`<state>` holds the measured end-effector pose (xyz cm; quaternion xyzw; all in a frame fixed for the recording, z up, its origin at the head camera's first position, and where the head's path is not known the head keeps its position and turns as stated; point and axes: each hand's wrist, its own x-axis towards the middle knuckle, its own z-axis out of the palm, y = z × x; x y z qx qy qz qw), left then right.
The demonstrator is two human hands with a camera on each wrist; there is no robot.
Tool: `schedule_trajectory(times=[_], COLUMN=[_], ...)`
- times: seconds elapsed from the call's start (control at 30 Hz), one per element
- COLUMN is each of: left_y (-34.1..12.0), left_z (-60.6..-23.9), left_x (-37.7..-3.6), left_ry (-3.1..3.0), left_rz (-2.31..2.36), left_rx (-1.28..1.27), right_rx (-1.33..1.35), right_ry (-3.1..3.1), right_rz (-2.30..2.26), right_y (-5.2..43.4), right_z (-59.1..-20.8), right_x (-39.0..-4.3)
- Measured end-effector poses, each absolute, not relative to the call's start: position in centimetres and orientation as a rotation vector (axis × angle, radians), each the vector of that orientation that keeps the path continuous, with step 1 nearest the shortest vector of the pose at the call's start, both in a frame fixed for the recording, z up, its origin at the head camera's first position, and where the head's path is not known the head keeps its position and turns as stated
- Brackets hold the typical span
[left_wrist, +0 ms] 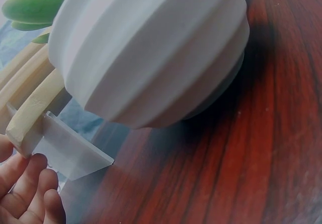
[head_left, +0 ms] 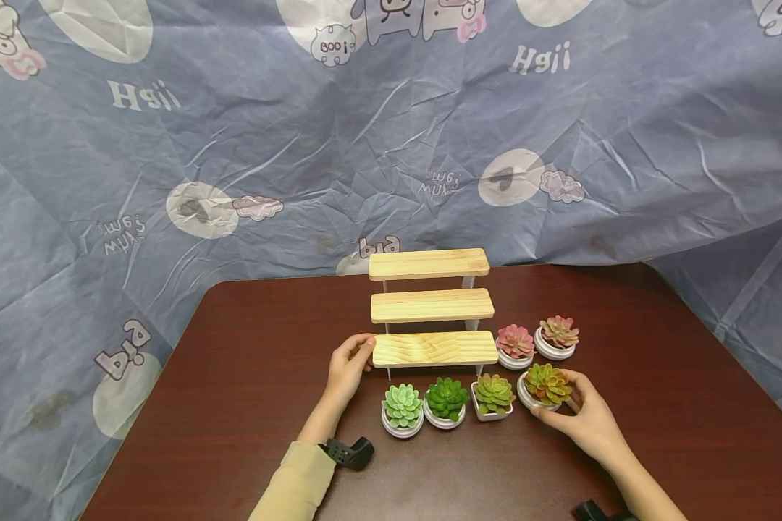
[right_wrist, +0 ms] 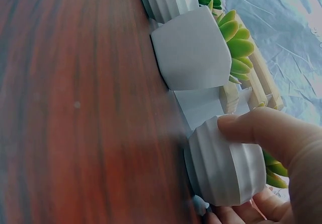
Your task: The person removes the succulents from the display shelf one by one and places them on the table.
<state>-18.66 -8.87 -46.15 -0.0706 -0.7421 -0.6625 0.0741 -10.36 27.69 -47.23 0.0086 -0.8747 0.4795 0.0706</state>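
Note:
My left hand (head_left: 348, 369) pinches the left end of the lowest board of a three-step wooden stand (head_left: 435, 349) with clear supports; the left wrist view shows the fingertips at the board's end (left_wrist: 30, 118). On the right, my right hand (head_left: 589, 416) grips a round white ribbed pot (right_wrist: 226, 168) with an orange-green succulent (head_left: 547, 383), thumb on the near side and fingers behind. Left of it are a yellow-green succulent in a square pot (head_left: 493, 394), a dark green one (head_left: 446, 399) and a pale green one (head_left: 402, 407).
Beside the stand's right end are two pink succulents, one nearer (head_left: 515, 344) and one farther right (head_left: 558, 334), in white pots. A dark red-brown table (head_left: 247, 347) bears everything. Behind hangs a wrinkled blue printed cloth (head_left: 339, 159).

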Motion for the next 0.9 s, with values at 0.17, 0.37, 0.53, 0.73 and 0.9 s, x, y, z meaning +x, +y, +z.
schedule_trajectory(times=[0.17,0.37,0.53,0.73,0.9], left_y=[-8.9,-8.94,-8.97,-8.91,-8.83], left_z=[-46.17,-46.19,-46.24,-46.22,-46.18], left_x=[-18.65,-18.63,-18.66,-18.66,-18.64], left_ry=[-2.239,-2.243,-2.243,-2.238,-2.234], left_rz=[-1.987,-1.984,-1.989,-1.988,-1.986], left_rx=[-0.206,-0.202,-0.199,-0.199,-0.2], right_rx=[0.015,0.011,0.027,0.044,0.052], right_ry=[-2.643,-2.653,-2.637,-2.645,-2.703], right_rz=[1.441,1.455,1.462,1.454,1.405], right_y=[27.65,27.56,27.5,27.61,27.85], right_z=[-47.22,-47.17,-47.22,-46.94,-46.34], right_x=[-10.35,-10.33,-10.36,-10.5,-10.55])
